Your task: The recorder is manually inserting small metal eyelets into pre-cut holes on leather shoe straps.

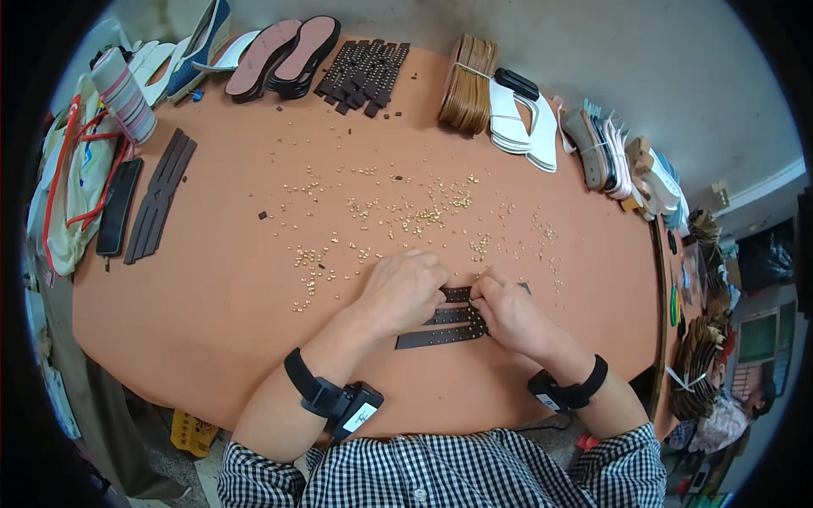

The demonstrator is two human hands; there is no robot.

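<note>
A dark brown strap piece (438,336) lies at the near middle of the table, its several strips dotted with small studs. My left hand (405,289) is closed, fingertips pinched at the left end of the top strip. At the strip's other side my right hand (513,315) is closed with thumb and fingers on the strap, covering part of its joined section. Whether a single stud sits between the fingertips is too small to tell. Loose gold studs (430,216) are scattered just beyond both hands.
Finished-looking studded straps (362,74) and pink-topped soles (306,46) lie at the back left. Plain brown straps (161,196), a black phone-like slab (119,207) and a bag (80,178) stand left. Bundled brown pieces (468,83) and white cutouts (510,118) lie at the back right.
</note>
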